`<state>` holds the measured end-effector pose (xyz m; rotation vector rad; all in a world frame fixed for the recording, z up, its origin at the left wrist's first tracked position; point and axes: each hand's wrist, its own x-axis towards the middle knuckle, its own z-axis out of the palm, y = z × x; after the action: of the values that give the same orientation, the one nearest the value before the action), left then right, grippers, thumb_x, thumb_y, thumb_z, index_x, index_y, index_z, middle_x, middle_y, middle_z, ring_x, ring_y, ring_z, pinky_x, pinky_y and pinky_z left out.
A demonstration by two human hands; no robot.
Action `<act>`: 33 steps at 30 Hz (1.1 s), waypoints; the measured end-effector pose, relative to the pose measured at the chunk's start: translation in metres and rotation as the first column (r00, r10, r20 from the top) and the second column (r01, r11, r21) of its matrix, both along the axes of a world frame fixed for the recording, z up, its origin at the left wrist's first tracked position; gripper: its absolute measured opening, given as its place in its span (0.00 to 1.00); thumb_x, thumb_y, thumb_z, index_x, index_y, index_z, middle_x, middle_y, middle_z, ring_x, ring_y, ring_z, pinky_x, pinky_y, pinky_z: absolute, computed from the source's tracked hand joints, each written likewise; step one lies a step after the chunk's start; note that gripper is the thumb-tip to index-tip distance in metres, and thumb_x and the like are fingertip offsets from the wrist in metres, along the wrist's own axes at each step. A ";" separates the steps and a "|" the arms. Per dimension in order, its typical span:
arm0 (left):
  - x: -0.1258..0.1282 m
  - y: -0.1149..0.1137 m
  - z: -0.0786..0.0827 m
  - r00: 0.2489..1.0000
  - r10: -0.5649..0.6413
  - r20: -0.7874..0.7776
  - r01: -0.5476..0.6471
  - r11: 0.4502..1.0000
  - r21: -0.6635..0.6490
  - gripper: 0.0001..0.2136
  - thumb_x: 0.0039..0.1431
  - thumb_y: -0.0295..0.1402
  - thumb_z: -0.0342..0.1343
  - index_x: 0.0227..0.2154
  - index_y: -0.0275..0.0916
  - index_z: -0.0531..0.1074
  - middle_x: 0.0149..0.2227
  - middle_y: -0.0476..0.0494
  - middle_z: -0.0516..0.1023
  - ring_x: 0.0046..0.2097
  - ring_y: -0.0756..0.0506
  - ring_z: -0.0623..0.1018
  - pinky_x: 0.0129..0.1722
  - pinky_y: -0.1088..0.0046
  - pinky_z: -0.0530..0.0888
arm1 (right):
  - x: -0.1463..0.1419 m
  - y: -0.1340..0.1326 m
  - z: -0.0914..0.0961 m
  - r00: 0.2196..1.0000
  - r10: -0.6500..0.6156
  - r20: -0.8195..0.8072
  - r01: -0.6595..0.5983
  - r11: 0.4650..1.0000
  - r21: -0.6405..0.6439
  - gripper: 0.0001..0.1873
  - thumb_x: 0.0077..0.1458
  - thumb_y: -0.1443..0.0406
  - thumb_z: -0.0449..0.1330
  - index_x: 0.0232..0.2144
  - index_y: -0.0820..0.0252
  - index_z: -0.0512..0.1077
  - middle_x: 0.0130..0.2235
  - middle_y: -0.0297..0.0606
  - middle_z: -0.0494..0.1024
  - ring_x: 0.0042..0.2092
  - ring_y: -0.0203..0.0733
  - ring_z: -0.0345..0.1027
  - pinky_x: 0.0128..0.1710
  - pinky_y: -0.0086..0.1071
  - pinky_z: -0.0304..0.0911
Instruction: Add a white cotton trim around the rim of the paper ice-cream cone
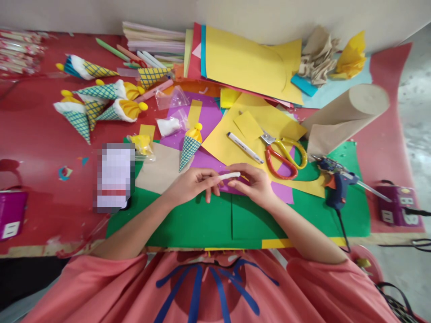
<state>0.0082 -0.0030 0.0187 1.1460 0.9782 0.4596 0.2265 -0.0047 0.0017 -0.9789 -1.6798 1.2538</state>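
White strip [229, 176] is up between our hands, over the front-middle of the table [37, 130]. Our left hand [197, 184] pinches one end, thumb against fingers. Our right hand [256, 181] is loosely curled, thumb and index slightly apart at the other end; can't tell if they touch it.

Surface: green sheet [188, 224] under us, purple sheet [283, 193] and beige sheet [158, 168] over it, all on red covering. Pale wall [87, 13] behind the table, grey floor [417, 112] off to the right.

Around: one small checked cone [190, 148] with a yellow top lies just past our left hand. Beyond our right, marker [245, 147] and scissors [268, 157] lie on yellow paper [215, 139]. Our hands hide part of the purple sheet. Further right: glue gun [337, 188], brown paper roll [346, 110], purple box [399, 204]. Far side: stack of coloured sheets [249, 58], crumpled brown paper [318, 56]. Left: clump of finished-looking cones [107, 92], phone-like device [116, 175].

Text: device is pixelated, nothing we can read; marking on the marker barrel is too small.
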 end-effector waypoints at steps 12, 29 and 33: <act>-0.002 0.001 -0.003 1.000 -0.003 0.016 0.004 1.000 -0.013 0.17 0.64 0.46 0.54 0.32 0.36 0.76 0.26 0.48 0.81 0.19 0.55 0.75 0.18 0.82 0.64 | -0.001 0.001 0.004 0.995 -0.087 -0.055 0.083 0.994 -0.065 0.15 0.56 0.53 0.67 0.37 0.58 0.79 0.31 0.37 0.82 0.31 0.37 0.77 0.33 0.30 0.74; 0.001 0.001 0.001 0.998 -0.060 -0.004 0.060 0.997 -0.049 0.24 0.62 0.55 0.52 0.31 0.35 0.74 0.25 0.43 0.81 0.18 0.53 0.75 0.15 0.81 0.60 | -0.001 0.003 0.001 0.993 0.096 -0.062 -0.102 0.990 -0.095 0.23 0.54 0.52 0.68 0.47 0.60 0.76 0.38 0.41 0.83 0.38 0.41 0.79 0.39 0.32 0.74; 0.002 0.002 0.000 0.997 -0.067 0.026 0.068 0.997 -0.028 0.24 0.62 0.54 0.51 0.34 0.35 0.74 0.27 0.45 0.81 0.19 0.55 0.74 0.17 0.81 0.63 | -0.002 0.003 0.001 0.999 0.043 -0.024 -0.043 0.999 -0.024 0.10 0.60 0.60 0.64 0.38 0.60 0.79 0.36 0.41 0.83 0.37 0.39 0.78 0.39 0.31 0.72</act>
<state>0.0105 -0.0010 0.0189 1.1411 0.9189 0.4032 0.2242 -0.0018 0.0029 -0.9440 -1.6788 1.3122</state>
